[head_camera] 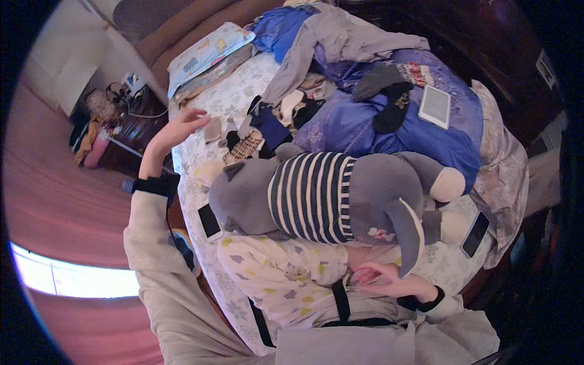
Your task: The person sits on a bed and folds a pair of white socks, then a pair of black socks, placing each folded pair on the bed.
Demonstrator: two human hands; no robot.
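My left hand is stretched out over the bed's left edge, its fingers extended and nothing in them. Just beside its fingertips lies a small beige sock, part of a loose pile with a plaid sock and a navy cloth. My right hand is low over my lap, fingers loosely curled and apart, with no object visible in it. Close to that hand hangs the grey tail of a large plush toy in a striped top. The toy lies on its side across the bed before me.
A phone lies left of the toy, another phone to the right. An e-reader and dark socks rest on a blue-purple quilt. Farther back are a grey garment and a patterned pillow.
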